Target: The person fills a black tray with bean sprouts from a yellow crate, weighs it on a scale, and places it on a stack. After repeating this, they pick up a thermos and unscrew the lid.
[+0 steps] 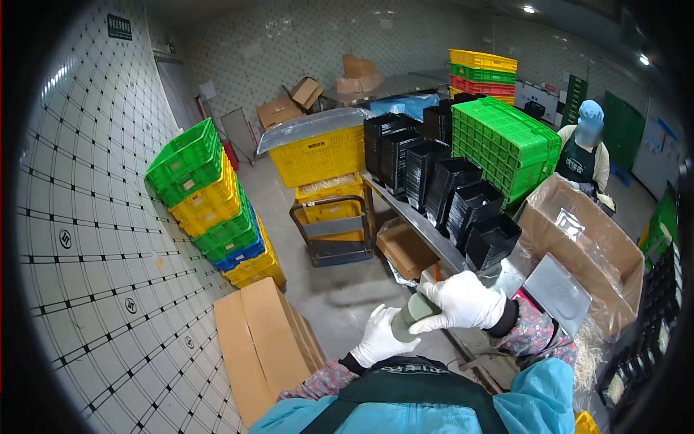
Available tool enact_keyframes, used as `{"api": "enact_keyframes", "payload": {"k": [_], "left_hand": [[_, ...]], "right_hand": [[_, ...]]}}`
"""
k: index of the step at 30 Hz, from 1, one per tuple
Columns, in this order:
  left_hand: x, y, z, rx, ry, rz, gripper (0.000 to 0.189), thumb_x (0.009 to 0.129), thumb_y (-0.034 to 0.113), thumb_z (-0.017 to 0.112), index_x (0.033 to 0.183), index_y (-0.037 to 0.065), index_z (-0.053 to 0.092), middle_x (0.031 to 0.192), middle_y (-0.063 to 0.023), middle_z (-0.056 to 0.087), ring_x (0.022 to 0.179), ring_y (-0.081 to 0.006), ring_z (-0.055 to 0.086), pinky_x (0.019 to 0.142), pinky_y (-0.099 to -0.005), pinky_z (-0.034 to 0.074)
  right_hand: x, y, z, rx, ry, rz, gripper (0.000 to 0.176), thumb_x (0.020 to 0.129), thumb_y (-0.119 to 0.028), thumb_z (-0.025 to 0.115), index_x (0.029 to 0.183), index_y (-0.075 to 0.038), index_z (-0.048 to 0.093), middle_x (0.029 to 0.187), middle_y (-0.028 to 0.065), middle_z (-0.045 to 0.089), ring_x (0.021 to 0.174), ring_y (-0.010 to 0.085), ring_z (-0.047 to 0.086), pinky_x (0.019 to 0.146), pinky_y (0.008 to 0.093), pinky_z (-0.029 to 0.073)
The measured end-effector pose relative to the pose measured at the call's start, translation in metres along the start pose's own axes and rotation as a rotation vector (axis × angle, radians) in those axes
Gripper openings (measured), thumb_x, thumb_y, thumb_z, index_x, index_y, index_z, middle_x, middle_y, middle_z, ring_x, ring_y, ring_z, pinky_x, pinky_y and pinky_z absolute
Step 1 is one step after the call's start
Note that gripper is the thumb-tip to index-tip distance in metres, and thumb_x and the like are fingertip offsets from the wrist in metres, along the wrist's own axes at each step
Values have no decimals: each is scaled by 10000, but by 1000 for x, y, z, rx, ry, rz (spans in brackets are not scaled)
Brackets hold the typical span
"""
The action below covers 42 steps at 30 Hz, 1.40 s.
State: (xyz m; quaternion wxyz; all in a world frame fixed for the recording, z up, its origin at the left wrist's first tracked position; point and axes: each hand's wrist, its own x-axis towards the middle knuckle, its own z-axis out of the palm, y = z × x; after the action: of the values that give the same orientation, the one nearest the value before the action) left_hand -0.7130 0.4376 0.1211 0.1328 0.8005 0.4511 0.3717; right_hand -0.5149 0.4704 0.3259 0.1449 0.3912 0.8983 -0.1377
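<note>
Both of my hands wear white gloves and meet in front of my apron. My left hand [379, 337] wraps round the lower left side of a grey-green roll [415, 312]. My right hand [466, 302] grips the same roll from the upper right, its fingers across the top and side. The roll is tilted, and its far side is hidden by the gloves. Just beyond my right hand, stacks of black trays [491, 239] stand along the edge of a metal table [423, 215].
Flat cardboard boxes [264, 340] lean at the lower left, below stacked crates [217, 210]. A trolley [334, 231] stands ahead. At the right are a lined carton [578, 239], a grey scale plate [557, 293] and black trays [650, 340]. A co-worker [584, 155] stands behind the carton.
</note>
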Motion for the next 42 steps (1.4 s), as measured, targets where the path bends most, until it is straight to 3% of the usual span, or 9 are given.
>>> {"api": "enact_keyframes", "payload": {"k": [8, 13, 16, 17, 21, 25, 28, 33, 42], "left_hand": [[-12, -18, 0, -84, 89, -33, 637, 598, 395, 865, 1042, 31, 588, 956, -137, 637, 940, -346, 616, 967, -471, 444], [-12, -15, -5, 52, 72, -52, 595, 593, 378, 856, 1012, 39, 604, 911, -132, 629, 885, -327, 609, 870, -447, 458], [-15, -21, -2, 54, 65, -58, 593, 590, 380, 857, 1006, 41, 605, 909, -131, 628, 877, -330, 605, 858, -453, 456], [-16, -21, -2, 35, 80, -68, 572, 592, 359, 855, 1007, 50, 611, 920, -135, 633, 896, -344, 605, 853, -463, 461], [-20, -22, -7, -40, 111, -102, 540, 594, 314, 851, 1012, 61, 621, 942, -151, 645, 930, -377, 606, 835, -483, 474], [-19, -24, -10, 46, 103, -80, 576, 598, 355, 855, 1007, 37, 604, 910, -135, 628, 889, -343, 601, 833, -457, 457], [-21, -25, -14, 94, 80, -86, 569, 601, 345, 853, 1010, 36, 605, 914, -133, 626, 896, -345, 601, 830, -457, 458], [-25, -33, -13, 5, 4, -88, 567, 597, 334, 856, 1009, 38, 603, 925, -143, 621, 914, -357, 593, 825, -467, 465], [-25, -29, -22, -164, -115, -103, 644, 602, 266, 888, 1126, 36, 594, 1040, -143, 634, 958, -338, 626, 859, -433, 499]], "right_hand": [[7, 12, 25, -132, 493, -542, 833, 723, -302, 813, 1462, -184, 448, 1202, 198, 570, 1001, 344, 634, 779, 421, 559], [18, 2, 37, 5, 478, -181, 877, 800, -721, 604, 1376, -66, 508, 897, 197, 670, 759, 359, 686, 620, 454, 539], [29, 0, 43, -19, 412, -220, 760, 813, -662, 635, 1283, -69, 566, 763, 156, 659, 660, 342, 678, 587, 448, 532], [29, -2, 38, 17, 254, -206, 809, 824, -534, 714, 1428, -60, 459, 1076, 247, 622, 803, 358, 680, 650, 445, 548], [32, -1, 36, -87, 196, -394, 926, 723, -362, 831, 1507, -174, 374, 1375, 245, 448, 1119, 406, 577, 844, 507, 524], [33, 0, 44, 62, 645, -402, 832, 782, -485, 763, 1479, -193, 415, 1307, 266, 503, 1094, 397, 603, 765, 493, 541], [41, -8, 46, 61, 319, -136, 839, 778, -542, 744, 1452, -140, 449, 1154, 243, 608, 925, 375, 668, 733, 454, 545], [46, -6, 50, 125, 361, -383, 491, 770, -365, 755, 1146, -113, 567, 920, 151, 589, 792, 363, 651, 678, 452, 523], [16, 10, 24, 126, 359, -588, 643, 707, -112, 769, 1311, -232, 582, 1234, 86, 550, 1103, 326, 568, 866, 422, 526]]}}
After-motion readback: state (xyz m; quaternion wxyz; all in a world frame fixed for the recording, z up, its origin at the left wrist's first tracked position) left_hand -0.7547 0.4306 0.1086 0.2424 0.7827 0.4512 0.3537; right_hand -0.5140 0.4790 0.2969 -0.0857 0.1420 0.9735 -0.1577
